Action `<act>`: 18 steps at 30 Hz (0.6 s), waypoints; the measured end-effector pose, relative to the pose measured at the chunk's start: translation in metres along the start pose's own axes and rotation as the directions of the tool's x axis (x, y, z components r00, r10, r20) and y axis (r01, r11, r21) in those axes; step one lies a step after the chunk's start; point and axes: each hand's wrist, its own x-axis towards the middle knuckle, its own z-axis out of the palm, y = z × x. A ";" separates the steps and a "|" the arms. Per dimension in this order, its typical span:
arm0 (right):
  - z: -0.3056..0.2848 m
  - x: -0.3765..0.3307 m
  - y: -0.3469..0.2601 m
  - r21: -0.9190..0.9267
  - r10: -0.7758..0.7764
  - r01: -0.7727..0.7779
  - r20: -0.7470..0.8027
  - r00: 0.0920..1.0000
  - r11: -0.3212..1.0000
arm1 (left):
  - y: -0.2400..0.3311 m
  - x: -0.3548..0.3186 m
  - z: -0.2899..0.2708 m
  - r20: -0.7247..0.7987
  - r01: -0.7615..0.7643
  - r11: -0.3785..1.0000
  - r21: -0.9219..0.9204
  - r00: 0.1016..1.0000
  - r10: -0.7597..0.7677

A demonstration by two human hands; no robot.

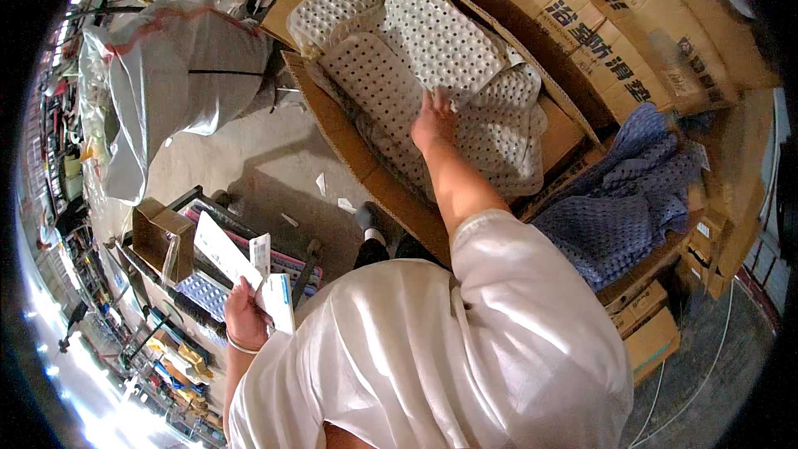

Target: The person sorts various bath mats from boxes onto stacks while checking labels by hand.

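My right hand (434, 123) reaches into an open cardboard box (349, 162) with its fingers bent down onto a pale perforated bath mat; the fingertips are partly lost against it. Around the hand lie several soft mats full of small holes: a greyish-pink mat (374, 75) to its left, a white mat (445, 29) beyond it and a crumpled translucent mat (499, 137) to its right. Low on the left, my left hand (247, 316) is closed around a bundle of white cards (223, 248), some with printing, which fan out past the fingers.
A blue perforated mat (619, 195) drapes over the box's right side. Printed cardboard (598, 25) rises behind it. At left stand a big white sack (187, 71) and a rack holding a small open carton (162, 241). Paper scraps (345, 204) litter the floor; smaller cartons (650, 341) sit lower right.
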 end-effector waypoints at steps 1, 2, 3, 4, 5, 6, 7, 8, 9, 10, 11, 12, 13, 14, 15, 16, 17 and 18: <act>0.006 0.005 -0.010 -0.004 0.051 -0.051 0.038 0.998 0.999 | -0.002 -0.001 -0.001 -0.028 0.004 0.999 0.033 1.000 -0.003; 0.005 0.011 -0.020 -0.009 0.102 -0.102 0.076 0.992 0.995 | -0.004 0.000 -0.002 -0.038 0.005 1.000 0.016 0.999 -0.005; 0.002 0.018 -0.026 0.007 0.145 -0.148 0.158 0.977 0.989 | -0.007 0.002 -0.002 -0.047 0.005 1.000 -0.001 0.999 -0.005; -0.012 0.024 -0.037 0.017 0.180 -0.190 0.242 0.953 0.982 | -0.011 0.001 -0.005 -0.076 -0.001 1.000 -0.029 0.997 -0.001; -0.023 0.031 -0.046 0.026 0.212 -0.233 0.325 0.922 0.972 | -0.016 0.000 -0.008 -0.104 -0.009 0.999 -0.053 0.995 0.004; -0.026 0.038 -0.049 0.060 0.197 -0.234 0.366 0.910 0.970 | -0.016 0.000 -0.008 -0.099 0.005 0.999 -0.053 0.995 -0.010; -0.029 0.044 -0.050 0.098 0.181 -0.240 0.408 0.895 0.966 | -0.014 -0.004 -0.008 -0.097 0.018 0.999 -0.047 0.995 -0.023; -0.031 0.051 -0.053 0.132 0.162 -0.244 0.448 0.879 0.961 | -0.013 -0.006 -0.009 -0.093 0.032 0.998 -0.045 0.995 -0.036; -0.033 0.061 -0.060 0.071 0.183 -0.238 0.445 0.877 0.969 | -0.016 -0.007 -0.009 -0.080 0.027 0.999 -0.032 0.996 -0.030; -0.029 0.075 -0.059 0.091 0.172 -0.236 0.447 0.878 0.967 | -0.017 -0.002 -0.018 0.006 0.038 0.998 -0.056 0.999 -0.037; -0.026 0.089 -0.055 0.111 0.157 -0.231 0.455 0.877 0.967 | -0.017 0.003 -0.032 0.086 0.051 0.995 -0.082 0.995 -0.044; -0.023 0.101 -0.050 0.126 0.148 -0.228 0.459 0.876 0.965 | -0.020 0.005 -0.042 0.171 0.070 0.992 -0.109 0.984 -0.050; -0.030 0.112 -0.049 0.096 0.022 -0.088 0.539 0.842 0.991 | -0.020 0.004 -0.040 0.154 0.081 0.993 -0.086 0.986 -0.067; -0.047 0.122 -0.052 0.082 -0.096 0.057 0.617 0.781 0.995 | -0.022 0.007 -0.043 0.117 0.062 0.996 -0.056 0.992 -0.055; -0.075 0.124 -0.058 0.101 -0.175 0.144 0.540 0.823 0.984 | -0.027 0.014 -0.067 0.233 0.094 0.995 -0.045 0.969 -0.081; -0.098 0.135 -0.054 0.268 -0.161 0.025 0.500 0.851 0.963 | -0.027 0.022 -0.085 0.355 0.121 0.993 -0.018 0.929 -0.107; -0.126 0.137 -0.054 0.254 -0.275 0.194 0.343 0.898 0.948 | -0.020 0.014 -0.050 0.190 0.078 0.997 -0.011 0.979 -0.075; -0.165 0.140 -0.062 0.216 -0.396 0.356 0.184 0.900 0.909 | -0.019 0.009 -0.030 0.115 0.038 0.998 -0.040 0.993 -0.033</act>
